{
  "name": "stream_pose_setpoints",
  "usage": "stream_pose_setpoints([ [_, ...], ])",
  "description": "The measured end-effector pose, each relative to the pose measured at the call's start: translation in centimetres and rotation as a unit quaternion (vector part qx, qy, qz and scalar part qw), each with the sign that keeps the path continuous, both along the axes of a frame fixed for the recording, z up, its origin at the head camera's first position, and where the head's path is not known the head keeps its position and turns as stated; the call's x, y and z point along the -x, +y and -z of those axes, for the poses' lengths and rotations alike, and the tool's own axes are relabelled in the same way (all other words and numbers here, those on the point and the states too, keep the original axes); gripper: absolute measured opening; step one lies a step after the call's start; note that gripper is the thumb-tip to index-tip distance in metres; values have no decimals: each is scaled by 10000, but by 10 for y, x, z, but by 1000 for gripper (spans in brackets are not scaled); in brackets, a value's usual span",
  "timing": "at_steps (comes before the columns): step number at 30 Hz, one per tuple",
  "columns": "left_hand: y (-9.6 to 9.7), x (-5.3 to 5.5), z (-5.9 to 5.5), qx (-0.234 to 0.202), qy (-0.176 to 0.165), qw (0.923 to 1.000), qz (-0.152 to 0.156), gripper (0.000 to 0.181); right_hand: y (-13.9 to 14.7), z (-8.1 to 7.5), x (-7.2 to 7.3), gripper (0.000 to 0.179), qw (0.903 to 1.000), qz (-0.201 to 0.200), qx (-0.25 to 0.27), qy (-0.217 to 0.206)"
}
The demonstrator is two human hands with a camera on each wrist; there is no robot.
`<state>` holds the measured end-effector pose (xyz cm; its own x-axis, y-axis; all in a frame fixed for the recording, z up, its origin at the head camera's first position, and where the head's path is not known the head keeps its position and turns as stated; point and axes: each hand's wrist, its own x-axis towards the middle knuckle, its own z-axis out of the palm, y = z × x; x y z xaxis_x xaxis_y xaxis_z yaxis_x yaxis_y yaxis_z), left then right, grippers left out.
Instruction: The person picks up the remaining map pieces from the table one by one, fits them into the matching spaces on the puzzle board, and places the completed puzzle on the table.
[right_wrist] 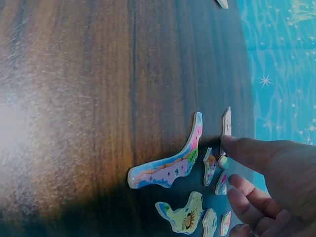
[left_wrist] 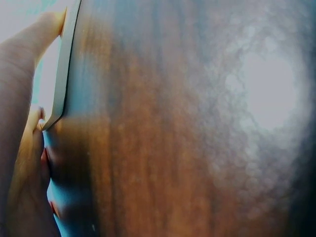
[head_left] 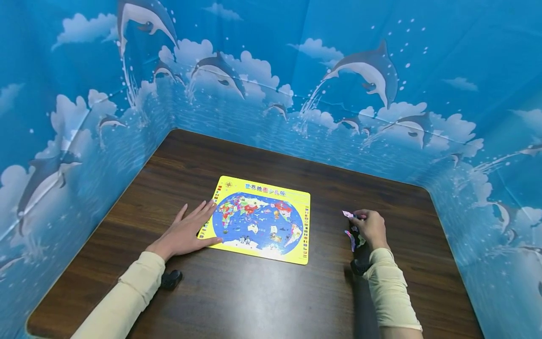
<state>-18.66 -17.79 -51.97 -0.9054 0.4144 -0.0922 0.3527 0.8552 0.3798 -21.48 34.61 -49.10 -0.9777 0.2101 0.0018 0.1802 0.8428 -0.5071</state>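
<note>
A yellow world map puzzle board (head_left: 258, 185), its blue oval map full of coloured continents, lies on the table. My left hand (head_left: 190, 230) rests with spread fingers over its left edge. In the left wrist view, fingers (left_wrist: 49, 29) show along the board's edge. To the right of the board, my right hand (head_left: 370, 228) pinches a small pinkish puzzle piece (head_left: 347, 214) at one end between thumb and finger. Below that hand lie several loose pieces, among them a long curved piece (right_wrist: 170, 168) and a yellow-green piece (right_wrist: 186, 215). The palm hides some of them from above.
The dark wooden table (head_left: 254, 301) has rounded corners and reflects light near the front. A blue curtain (head_left: 254, 113) printed with dolphins and clouds encloses its back and sides. Black wrist cameras (head_left: 171, 279) sit under both wrists.
</note>
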Motion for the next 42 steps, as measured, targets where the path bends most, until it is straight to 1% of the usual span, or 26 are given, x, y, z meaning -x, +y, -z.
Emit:
stream_pose_setpoints([
  [4, 0, 0, 0, 10, 11, 10000, 22, 104, 1, -2, 1, 24, 9999, 55, 121, -104],
  [10, -1, 0, 2, 50, 26, 10000, 71, 103, 1, -1, 3, 22, 9993, 133, 293, -170],
  [16, 0, -1, 0, 20, 89, 9999, 70, 103, -2, 1, 3, 18, 9992, 178, 357, 50],
  [20, 1, -2, -1, -25, 50, 10000, 44, 104, -4, 2, 2, 15, 9989, 206, 382, 148],
  [23, 0, -2, 0, 32, 36, 10000, 16, 104, -5, 2, 2, 13, 9986, 215, 431, 211],
  [25, 0, -1, 1, 56, 44, 10000, 3, 104, -7, 0, 2, 12, 9983, 235, 449, 278],
  [29, -1, -1, 1, 18, 28, 10000, -1, 104, -13, -7, 3, 17, 9969, 279, 621, 391],
  [34, -2, -1, 1, 19, 28, 10000, -12, 104, -26, -17, 6, 23, 9945, 118, 943, 432],
  [37, -2, 0, 1, 37, 70, 10000, -16, 104, -35, -23, 7, 24, 9926, 2, 1131, 447],
  [40, -2, 0, 3, 59, 105, 9999, -20, 105, -43, -25, 8, 23, 9902, -126, 1301, 485],
  [42, -2, 0, 3, 50, 99, 9999, -20, 105, -46, -25, 10, 23, 9872, -216, 1509, 465],
])
